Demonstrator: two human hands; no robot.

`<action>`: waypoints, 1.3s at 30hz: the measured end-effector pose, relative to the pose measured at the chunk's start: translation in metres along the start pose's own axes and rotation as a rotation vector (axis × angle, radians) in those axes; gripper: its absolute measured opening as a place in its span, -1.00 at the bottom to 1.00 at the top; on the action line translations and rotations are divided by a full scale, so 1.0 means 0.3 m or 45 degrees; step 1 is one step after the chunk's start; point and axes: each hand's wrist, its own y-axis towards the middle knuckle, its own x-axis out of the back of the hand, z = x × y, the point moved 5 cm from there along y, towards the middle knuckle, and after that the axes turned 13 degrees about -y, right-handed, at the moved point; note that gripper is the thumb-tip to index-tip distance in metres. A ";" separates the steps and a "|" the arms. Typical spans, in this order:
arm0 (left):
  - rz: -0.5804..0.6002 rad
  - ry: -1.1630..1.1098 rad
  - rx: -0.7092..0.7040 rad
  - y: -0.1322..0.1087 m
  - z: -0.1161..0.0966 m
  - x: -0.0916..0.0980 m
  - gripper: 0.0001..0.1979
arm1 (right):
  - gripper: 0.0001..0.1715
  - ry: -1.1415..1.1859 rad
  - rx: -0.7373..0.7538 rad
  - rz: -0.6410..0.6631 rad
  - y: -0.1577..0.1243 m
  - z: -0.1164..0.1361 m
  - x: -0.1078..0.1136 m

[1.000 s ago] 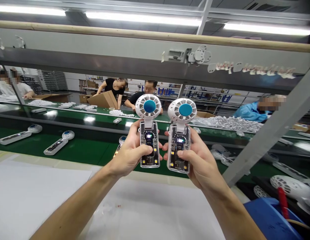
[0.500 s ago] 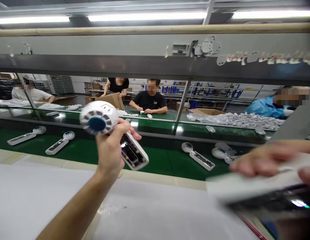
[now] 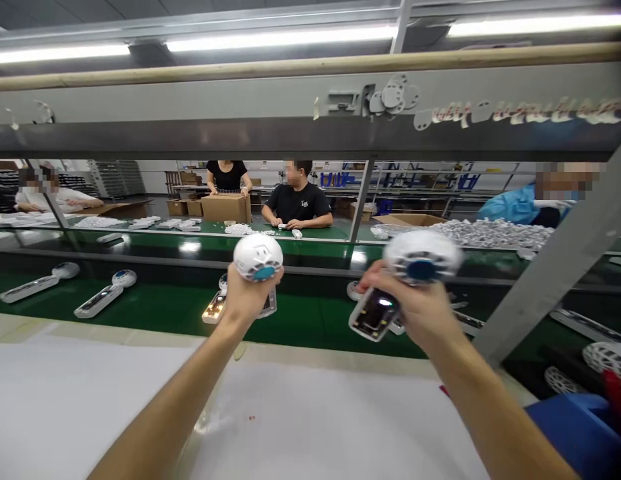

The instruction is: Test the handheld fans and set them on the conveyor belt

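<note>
Left fan (image 3: 258,250) and right fan (image 3: 423,247) are being held in the air, side by side and apart, appearing against a green belt (image 3: 315,317). A grey beam (image 3: 200,137) is spanning the upper view from edge to edge. Below it, the belt is stretching crosswise, while the desk (image 3: 310,355) is occupying the foreground, with a white sheet (image 3: 350,413) covering most of it. Beyond the belt, a person (image 3: 305,203) in a black shirt is holding both hands low over the far green surface. A blue bin (image 3: 570,430) is sitting at lower right, and a cardboard box (image 3: 224,208) is standing to that person's side. Left hand (image 3: 247,293) is keeping its grip clamped on the left fan just below the rounded head, hiding much of the handle. Right hand (image 3: 430,307) is likewise clamping the right fan, whose dark panel (image 3: 373,317) is slanting down toward the left. Another fan (image 3: 214,310), glowing yellow, is lying on the belt beside the left wrist. Smallest, a whitish light (image 3: 385,303) is shining on the panel.
</note>
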 end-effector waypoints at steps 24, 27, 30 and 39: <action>-0.108 1.116 0.412 0.075 0.543 0.219 -0.61 | -0.54 -1.184 -0.119 0.442 0.004 -0.423 -0.247; -0.111 1.301 0.451 0.089 0.548 0.242 -0.53 | -0.48 -1.260 -0.197 0.376 0.078 -0.431 -0.117; -0.125 1.420 0.408 0.092 0.517 0.239 -0.43 | -0.47 -1.402 -0.382 0.235 0.140 -0.467 0.079; 0.479 1.276 0.438 0.061 0.534 -0.214 -0.73 | -0.36 -1.646 -0.887 0.095 0.086 -0.659 0.303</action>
